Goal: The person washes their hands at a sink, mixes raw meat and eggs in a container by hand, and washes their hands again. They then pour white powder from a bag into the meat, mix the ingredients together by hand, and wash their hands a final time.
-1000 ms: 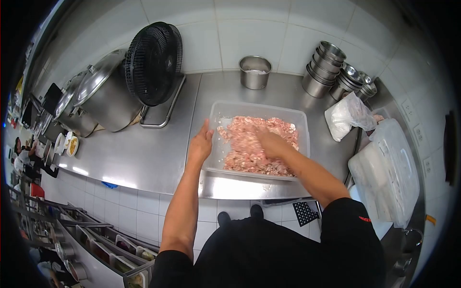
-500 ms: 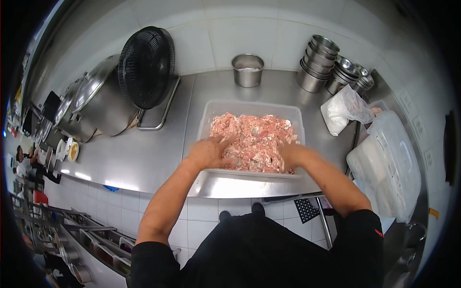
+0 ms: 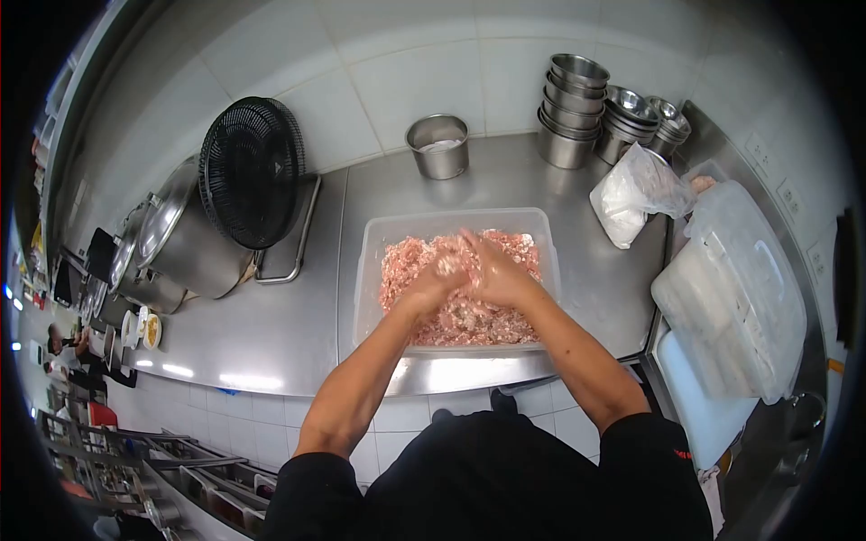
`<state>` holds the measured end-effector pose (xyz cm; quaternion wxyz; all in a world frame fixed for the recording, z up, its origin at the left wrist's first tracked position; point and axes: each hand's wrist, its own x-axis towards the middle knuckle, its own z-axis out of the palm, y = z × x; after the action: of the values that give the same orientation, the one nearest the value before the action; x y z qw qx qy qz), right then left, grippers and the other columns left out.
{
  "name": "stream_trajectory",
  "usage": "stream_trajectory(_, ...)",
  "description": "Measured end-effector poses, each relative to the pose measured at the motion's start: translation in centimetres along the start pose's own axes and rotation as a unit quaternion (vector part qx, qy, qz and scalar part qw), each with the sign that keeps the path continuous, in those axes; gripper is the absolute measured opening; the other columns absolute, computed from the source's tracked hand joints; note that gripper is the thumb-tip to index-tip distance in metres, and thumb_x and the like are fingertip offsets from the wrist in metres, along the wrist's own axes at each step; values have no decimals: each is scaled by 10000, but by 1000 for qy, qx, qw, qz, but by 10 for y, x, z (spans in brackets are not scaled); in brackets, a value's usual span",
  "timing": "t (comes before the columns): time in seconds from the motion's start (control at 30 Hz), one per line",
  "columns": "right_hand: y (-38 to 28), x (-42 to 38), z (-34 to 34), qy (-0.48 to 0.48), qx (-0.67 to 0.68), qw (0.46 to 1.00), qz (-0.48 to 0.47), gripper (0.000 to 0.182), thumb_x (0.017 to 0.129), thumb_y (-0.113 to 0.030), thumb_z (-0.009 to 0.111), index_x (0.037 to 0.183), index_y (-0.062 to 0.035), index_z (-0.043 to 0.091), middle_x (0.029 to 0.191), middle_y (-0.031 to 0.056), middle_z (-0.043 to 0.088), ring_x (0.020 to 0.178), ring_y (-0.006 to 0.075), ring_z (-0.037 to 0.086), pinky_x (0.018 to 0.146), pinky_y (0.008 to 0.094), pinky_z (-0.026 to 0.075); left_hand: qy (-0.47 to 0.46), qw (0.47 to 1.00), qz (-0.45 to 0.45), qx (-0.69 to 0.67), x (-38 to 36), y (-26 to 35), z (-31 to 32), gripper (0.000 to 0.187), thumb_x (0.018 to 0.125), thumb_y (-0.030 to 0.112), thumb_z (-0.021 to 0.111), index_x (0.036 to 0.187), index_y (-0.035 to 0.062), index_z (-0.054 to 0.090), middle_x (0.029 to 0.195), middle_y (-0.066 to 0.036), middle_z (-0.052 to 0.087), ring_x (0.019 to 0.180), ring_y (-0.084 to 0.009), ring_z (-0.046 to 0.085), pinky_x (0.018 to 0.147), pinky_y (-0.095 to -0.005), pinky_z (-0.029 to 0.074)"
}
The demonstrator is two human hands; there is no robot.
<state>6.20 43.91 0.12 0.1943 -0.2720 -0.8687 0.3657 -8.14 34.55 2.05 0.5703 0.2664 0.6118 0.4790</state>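
A translucent plastic tub point(image 3: 363, 302) holds a wide layer of raw minced meat point(image 3: 510, 331), pink with whitish powder-like patches. My left hand point(image 3: 431, 290) and my right hand point(image 3: 498, 272) are close together over the middle of the meat. Some pale clumps of mince show at the left hand's fingers, which curl around them, partly smeared by motion. The fingers of my right hand stretch forward beside the left one, looking apart. Where the hands meet, it is hard to see whether they touch.
Behind the tub stands a steel pot point(image 3: 438, 149) with something white inside. Stacked steel containers point(image 3: 573, 113) and a bag of white powder point(image 3: 627, 203) are at right, near a large clear plastic bin point(image 3: 735, 298). A black fan point(image 3: 251, 171) and lidded stockpots point(image 3: 194, 234) stand left.
My hands have come inward from the tub's left and right sides to its middle. Mince now shows at the left hand's fingers. The camera view has shifted and tilted.
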Motion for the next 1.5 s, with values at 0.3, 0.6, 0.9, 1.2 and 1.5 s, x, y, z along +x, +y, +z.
stream_trajectory(0.3,-20,17,-47,45,-1,995,84,393,852,-272,688,1149,-14,666,1096,236,678,1061,398,641,919,447,503,64,920,170,347,18,33,-19,368,896,292,671,1159,35,659,1056,-168,713,993,-287,667,869,-379,501)
stream_trajectory(0.6,58,38,-28,-191,-230,925,234,798,679,-564,808,1262,-52,626,1266,230,621,1162,366,604,1023,425,457,29,740,147,656,82,-13,-97,874,711,494,791,1395,41,490,1340,-249,563,1225,-366,558,1027,-417,445)
stream_trajectory(0.9,52,43,1,-146,66,983,89,875,624,-316,830,1383,-37,495,1255,258,613,1170,378,592,1015,379,468,-54,952,12,302,93,6,-26,761,801,566,707,1264,-29,603,1154,-170,647,1041,-233,590,904,-374,481)
stream_trajectory(1.2,30,46,-16,25,94,994,58,860,736,-192,778,1451,4,341,1241,285,601,1121,376,625,951,408,494,-43,982,104,154,71,29,-8,415,908,289,671,1170,-30,636,1066,-94,675,936,-166,607,844,-312,491)
stream_trajectory(1.5,-20,-24,-44,-61,132,978,151,502,849,-158,678,1332,-74,574,1229,247,627,959,348,691,781,425,544,7,873,211,440,7,17,-14,388,881,237,643,1205,25,620,1064,-152,687,979,-259,645,898,-359,497)
